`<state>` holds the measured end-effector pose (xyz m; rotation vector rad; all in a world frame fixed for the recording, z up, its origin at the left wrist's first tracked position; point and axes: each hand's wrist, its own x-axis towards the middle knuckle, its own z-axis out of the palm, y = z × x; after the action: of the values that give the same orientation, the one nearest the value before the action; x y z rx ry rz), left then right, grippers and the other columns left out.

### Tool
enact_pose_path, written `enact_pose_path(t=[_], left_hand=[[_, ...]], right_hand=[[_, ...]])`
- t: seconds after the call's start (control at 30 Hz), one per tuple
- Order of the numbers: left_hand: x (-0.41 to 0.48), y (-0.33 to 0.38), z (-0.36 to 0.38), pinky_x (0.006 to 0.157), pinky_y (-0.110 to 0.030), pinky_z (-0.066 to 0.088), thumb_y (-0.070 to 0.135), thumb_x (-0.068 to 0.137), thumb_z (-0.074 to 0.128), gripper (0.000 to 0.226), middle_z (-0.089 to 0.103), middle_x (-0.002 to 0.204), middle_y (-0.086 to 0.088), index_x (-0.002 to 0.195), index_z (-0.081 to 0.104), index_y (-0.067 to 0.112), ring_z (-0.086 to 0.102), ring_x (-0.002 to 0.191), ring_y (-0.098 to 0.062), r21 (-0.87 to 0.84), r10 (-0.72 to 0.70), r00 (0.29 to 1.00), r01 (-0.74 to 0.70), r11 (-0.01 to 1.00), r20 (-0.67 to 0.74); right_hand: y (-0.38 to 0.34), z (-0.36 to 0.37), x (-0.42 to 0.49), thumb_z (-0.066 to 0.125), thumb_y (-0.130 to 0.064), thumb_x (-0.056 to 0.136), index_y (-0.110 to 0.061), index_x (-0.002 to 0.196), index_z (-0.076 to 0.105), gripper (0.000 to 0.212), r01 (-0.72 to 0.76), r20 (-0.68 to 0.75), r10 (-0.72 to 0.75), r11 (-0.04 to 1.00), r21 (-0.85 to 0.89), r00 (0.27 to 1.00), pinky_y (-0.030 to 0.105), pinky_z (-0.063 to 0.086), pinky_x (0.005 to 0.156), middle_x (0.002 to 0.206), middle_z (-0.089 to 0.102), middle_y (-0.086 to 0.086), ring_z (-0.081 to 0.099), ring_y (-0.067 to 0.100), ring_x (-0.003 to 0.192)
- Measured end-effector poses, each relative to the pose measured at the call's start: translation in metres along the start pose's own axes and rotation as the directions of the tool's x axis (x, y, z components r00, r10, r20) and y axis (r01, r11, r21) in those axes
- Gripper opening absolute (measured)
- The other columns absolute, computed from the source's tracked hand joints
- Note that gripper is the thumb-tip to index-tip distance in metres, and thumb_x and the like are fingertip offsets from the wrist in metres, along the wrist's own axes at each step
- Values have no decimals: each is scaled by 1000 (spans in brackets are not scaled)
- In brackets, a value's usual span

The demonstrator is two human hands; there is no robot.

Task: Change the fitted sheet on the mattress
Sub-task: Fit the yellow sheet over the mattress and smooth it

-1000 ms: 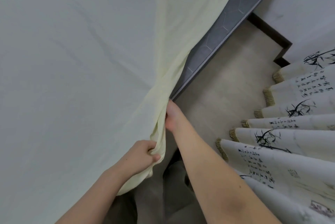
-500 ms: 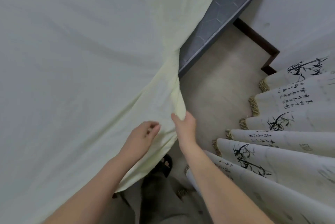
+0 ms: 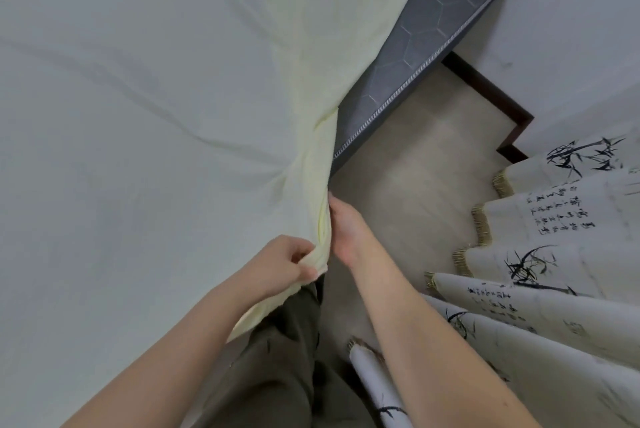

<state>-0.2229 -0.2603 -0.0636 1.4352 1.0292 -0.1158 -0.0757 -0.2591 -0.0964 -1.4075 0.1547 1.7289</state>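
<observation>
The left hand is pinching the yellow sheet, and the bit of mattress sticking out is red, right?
Not quite. The uncovered corner of the mattress is grey, not red, as the head view shows. The rest holds: the left hand does pinch the pale yellow sheet at its gathered edge.

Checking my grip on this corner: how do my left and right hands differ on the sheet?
The left hand pinches the bunched end of the sheet, fingers curled in plain view; the right hand sits higher on the bunch, its fingers hidden behind the fabric. The left lies over the sheet, the right beside it, over the floor. Both touch the same gathered corner.
</observation>
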Motion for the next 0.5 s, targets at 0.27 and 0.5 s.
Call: enact_pose_path(t=[0.27,0.5], left_hand=[[15,-4,-17,79,-28,47,9,74,73,13,59,75,8,69,63,17,61,77,-12,116,-102,972,79,990,211],[55,25,-40,63,-15,39,30,80,68,19,57,75,21,68,56,39,56,69,5,321,-112,992,87,943,60]], right_hand=[[-122,19,52,49,-13,98,-1,76,70,33,124,-140,-85,946,300,986,39,59,51,65,72,14,70,26,57],[-181,-37,40,58,-8,91,-19,105,60,18,497,-501,-366,854,154,784,31,55,70,86,68,13,69,22,70]])
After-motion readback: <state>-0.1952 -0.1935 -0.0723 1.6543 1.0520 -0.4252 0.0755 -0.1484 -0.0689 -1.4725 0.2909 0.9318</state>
